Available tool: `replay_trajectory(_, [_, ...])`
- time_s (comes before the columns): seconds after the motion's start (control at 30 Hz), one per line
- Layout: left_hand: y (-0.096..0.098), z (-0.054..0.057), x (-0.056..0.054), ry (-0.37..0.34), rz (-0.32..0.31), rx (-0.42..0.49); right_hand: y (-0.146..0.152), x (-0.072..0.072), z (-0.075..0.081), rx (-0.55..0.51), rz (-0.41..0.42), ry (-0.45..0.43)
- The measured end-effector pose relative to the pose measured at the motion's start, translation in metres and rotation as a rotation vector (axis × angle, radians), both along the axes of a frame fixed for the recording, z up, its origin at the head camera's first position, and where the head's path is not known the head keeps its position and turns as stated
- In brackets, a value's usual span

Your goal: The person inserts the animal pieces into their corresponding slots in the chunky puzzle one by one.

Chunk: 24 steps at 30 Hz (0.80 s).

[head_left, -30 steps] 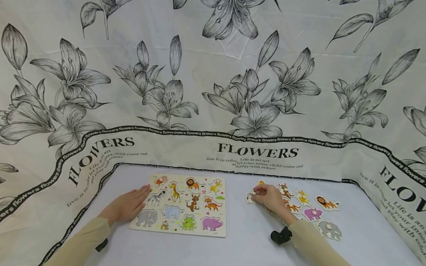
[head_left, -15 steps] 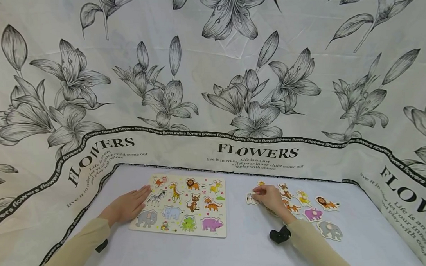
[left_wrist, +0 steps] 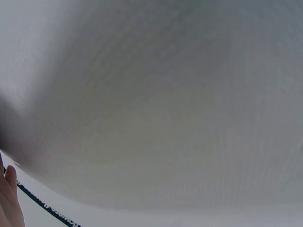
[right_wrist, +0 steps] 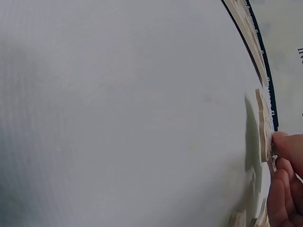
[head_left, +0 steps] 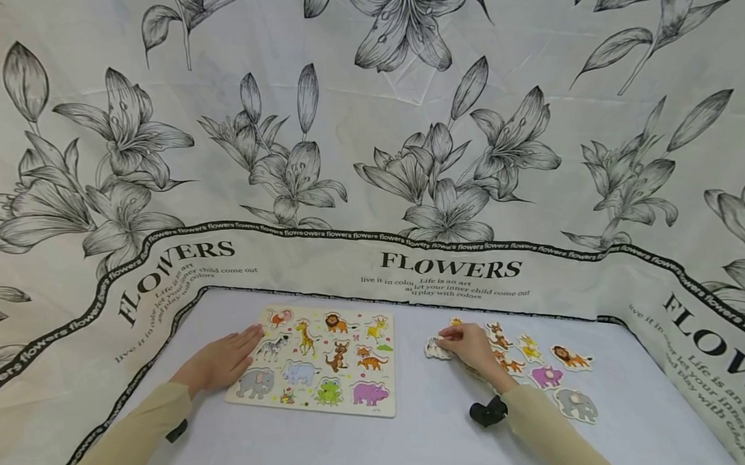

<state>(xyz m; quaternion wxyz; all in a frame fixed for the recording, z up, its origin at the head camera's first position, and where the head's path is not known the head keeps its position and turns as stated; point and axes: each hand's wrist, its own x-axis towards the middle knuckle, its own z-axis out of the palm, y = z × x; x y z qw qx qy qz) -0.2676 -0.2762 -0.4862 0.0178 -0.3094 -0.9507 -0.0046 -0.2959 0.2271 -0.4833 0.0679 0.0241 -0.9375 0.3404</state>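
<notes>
My right hand [head_left: 474, 351] pinches a zebra puzzle piece [head_left: 435, 349] between thumb and fingertips. In the right wrist view the wooden piece [right_wrist: 263, 125] is held just off the white tabletop, its shadow beside it. My left hand [head_left: 223, 359] lies flat with straight fingers at the left edge of the animal puzzle board [head_left: 318, 354]. That pale board shows a zebra, giraffe, lion, frog and several other animals. Only a bit of the left hand [left_wrist: 10, 201] enters the left wrist view, at the lower left corner.
Right of the right hand lie several loose pieces, among them a lion [head_left: 571, 356], a purple hippo [head_left: 546, 376], a grey elephant [head_left: 576, 404] and a kangaroo [head_left: 499, 335]. Part of a giraffe piece [head_left: 456, 321] shows behind the hand. A flower-print cloth [head_left: 312, 262] walls the table's back and sides.
The zebra piece has come up slightly off the table and shifted a little left in my right hand. My left hand stays at the board's edge.
</notes>
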Motion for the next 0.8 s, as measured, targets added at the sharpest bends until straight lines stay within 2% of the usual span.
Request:
replay_trajectory(0.5, [-0.001,-0.001,0.001,0.015,-0.009,0.021,-0.021,0.002,0.008,-0.024,0.029,0.002])
replay_trajectory(0.8, [-0.003,-0.003,-0.001,0.030,-0.016,0.007,-0.040,0.002,0.012,-0.050,0.043,0.011])
